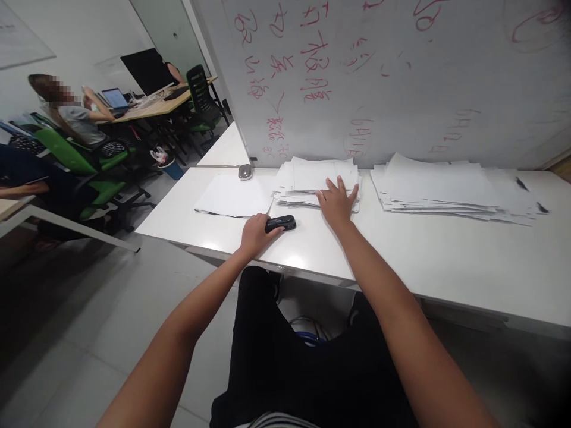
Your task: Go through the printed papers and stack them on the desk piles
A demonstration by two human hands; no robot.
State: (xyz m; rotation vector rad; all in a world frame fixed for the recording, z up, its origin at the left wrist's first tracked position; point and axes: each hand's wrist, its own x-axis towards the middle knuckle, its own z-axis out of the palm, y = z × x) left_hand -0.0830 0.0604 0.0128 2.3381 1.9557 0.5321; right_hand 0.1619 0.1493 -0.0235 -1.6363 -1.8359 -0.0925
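Head view: left hand wraps its grip around a black glossy stapler lying lengthwise left-right on the white bench; right hand presses flat, fingers spread, on a paper stack.

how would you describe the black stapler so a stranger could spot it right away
Find the white table under the whiteboard. Near its front edge, the left hand rests on the stapler, just in front of the middle paper stack that the right hand presses. It is the only small black thing among white sheets.
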